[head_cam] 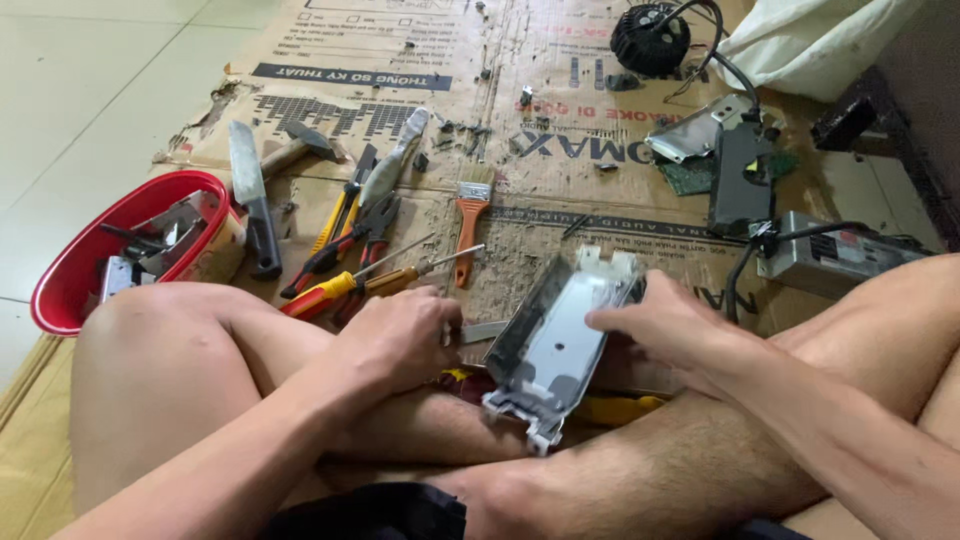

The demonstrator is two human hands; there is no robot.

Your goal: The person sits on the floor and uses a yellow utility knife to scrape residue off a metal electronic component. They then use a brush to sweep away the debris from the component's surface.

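I sit cross-legged on flattened cardboard (560,160). My right hand (665,322) grips the right edge of a grey plastic housing tray (555,345) that rests tilted against my shin. My left hand (400,335) is closed around a thin flat metal tool (485,330) whose tip points at the tray's left edge. Just beyond my left hand lie two screwdrivers with red-yellow and orange handles (345,288).
A red bowl (70,270) of metal parts sits left. A knife (250,195), hammer (290,148), pliers (345,235) and an orange-handled brush (470,215) lie ahead. A black round fan (650,38), a circuit board with black box (740,175) and a silver power unit (830,255) are right.
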